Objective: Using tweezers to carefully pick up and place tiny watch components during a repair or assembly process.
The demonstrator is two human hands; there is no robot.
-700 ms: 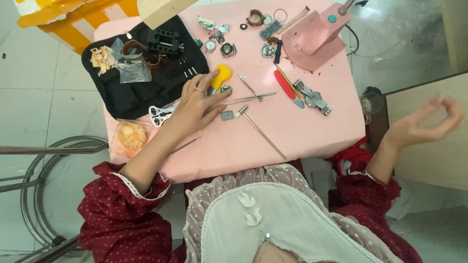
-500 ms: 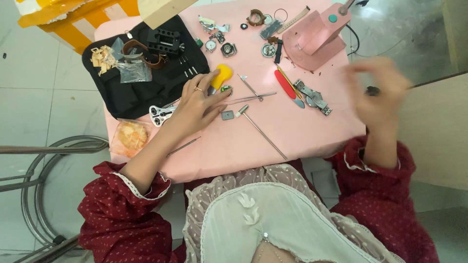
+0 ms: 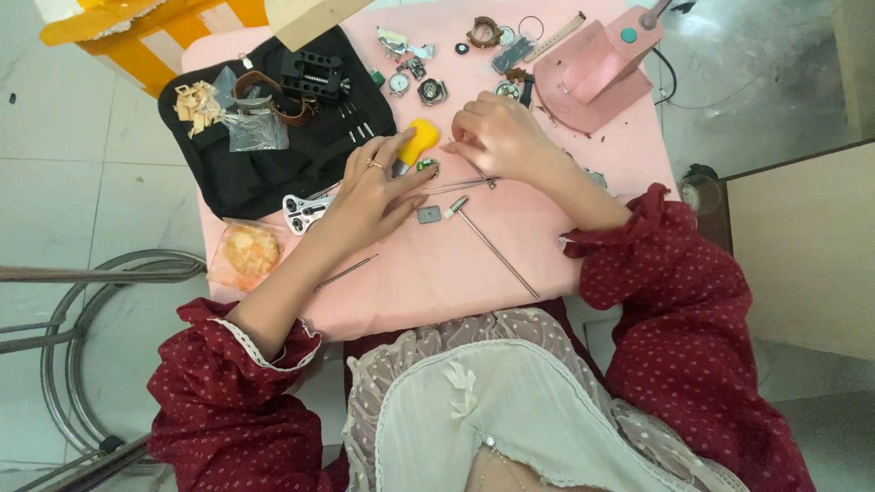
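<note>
Closely gathered, the fingertips (image 3: 415, 173) of the left hand (image 3: 369, 187) press flat around a small round green-centred part (image 3: 426, 166) on the pink table (image 3: 437, 273), fingers stretched out and not gripping; whether they pinch anything cannot be told. A yellow-handled tool (image 3: 417, 138) pokes out just behind them, its lower end hidden. The right hand (image 3: 506, 137) curls loosely, fingertips near thin metal tweezers (image 3: 465, 185), its grasp hidden by the knuckles. A slim metal rod (image 3: 497, 246) lies nearer the body, a black cloth (image 3: 264, 164) left, a pink press (image 3: 597, 68) behind
</note>
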